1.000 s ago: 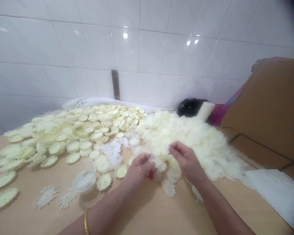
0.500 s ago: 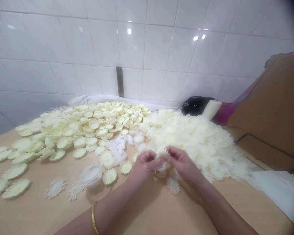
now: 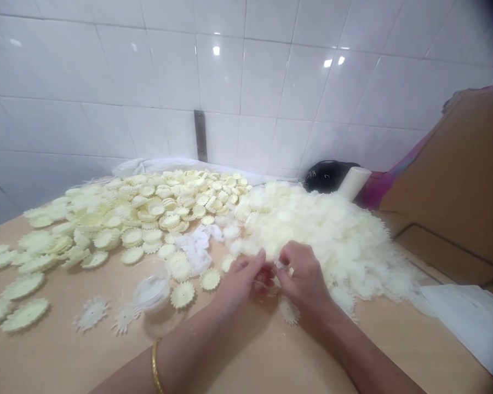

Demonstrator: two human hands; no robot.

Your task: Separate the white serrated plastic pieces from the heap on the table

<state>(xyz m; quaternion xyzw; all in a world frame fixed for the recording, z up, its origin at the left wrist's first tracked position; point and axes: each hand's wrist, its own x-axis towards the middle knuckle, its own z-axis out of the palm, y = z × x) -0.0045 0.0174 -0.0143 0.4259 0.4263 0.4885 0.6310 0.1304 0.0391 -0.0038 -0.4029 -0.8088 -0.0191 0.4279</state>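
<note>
My left hand (image 3: 240, 279) and my right hand (image 3: 302, 276) meet at the near edge of a big loose heap of pale cream petal discs (image 3: 328, 232). Both hands have their fingers curled and pinched together around small cream pieces between them; the pieces are mostly hidden by the fingers. A gold bangle (image 3: 156, 369) is on my left wrist. A single fringed disc (image 3: 290, 310) lies on the table just below my right hand.
Left of the heap lie several stacked, finished yellow-cream flower discs (image 3: 148, 213). A small clear cup (image 3: 148, 290) with white stuff stands left of my hands, near crumpled white tissue (image 3: 197, 249). Cardboard sheets (image 3: 456, 186) lean at the right; a black object (image 3: 326, 176) sits by the tiled wall.
My hands came together from slightly apart, then sank a little toward the table with fingers closing tighter on the pieces. The view shifted slightly.
</note>
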